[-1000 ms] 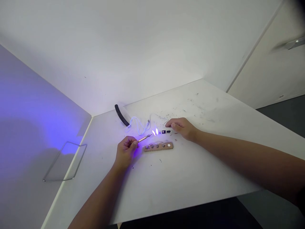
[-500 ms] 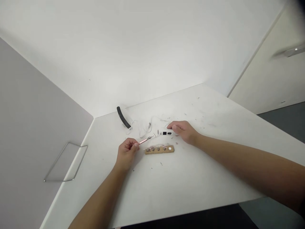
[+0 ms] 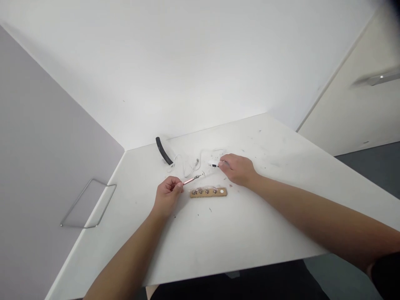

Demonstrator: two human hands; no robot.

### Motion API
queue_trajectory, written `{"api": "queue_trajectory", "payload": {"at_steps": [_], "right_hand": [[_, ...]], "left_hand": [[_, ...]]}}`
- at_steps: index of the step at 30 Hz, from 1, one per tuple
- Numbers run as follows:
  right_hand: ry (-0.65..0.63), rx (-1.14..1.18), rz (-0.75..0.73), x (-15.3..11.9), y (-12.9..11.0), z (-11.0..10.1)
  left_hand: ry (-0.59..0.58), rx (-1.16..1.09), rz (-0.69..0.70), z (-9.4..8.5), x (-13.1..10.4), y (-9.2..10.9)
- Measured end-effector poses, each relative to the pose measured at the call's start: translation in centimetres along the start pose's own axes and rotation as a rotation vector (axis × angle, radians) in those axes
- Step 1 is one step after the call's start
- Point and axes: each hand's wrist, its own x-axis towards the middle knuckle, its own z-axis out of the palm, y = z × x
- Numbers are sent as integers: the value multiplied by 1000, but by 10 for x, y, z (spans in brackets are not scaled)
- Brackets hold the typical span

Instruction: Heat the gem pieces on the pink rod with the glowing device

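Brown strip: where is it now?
Head view, below center: the brown strip lies on the white table, right of the left hand, just nearer the wearer than the pink tool.

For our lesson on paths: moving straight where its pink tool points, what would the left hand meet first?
The left hand, pink tool leading, would probably meet the white device held by the right hand first, though depth is unclear.

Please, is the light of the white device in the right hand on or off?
It looks off: the white device in the right hand casts no visible glow on the table.
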Motion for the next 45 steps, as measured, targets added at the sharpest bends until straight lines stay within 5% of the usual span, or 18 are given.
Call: {"api": "queue_trajectory", "payload": {"at_steps": [30, 40, 45], "right_hand": [[3, -183, -70, -2, 4, 11], [328, 97, -131, -16, -14, -5], [277, 387, -200, -35, -34, -13]], "left_hand": [[22, -13, 14, 1, 0, 1], [13, -26, 47, 2, -5, 8], [-22, 1, 114, 5, -14, 12]]}}
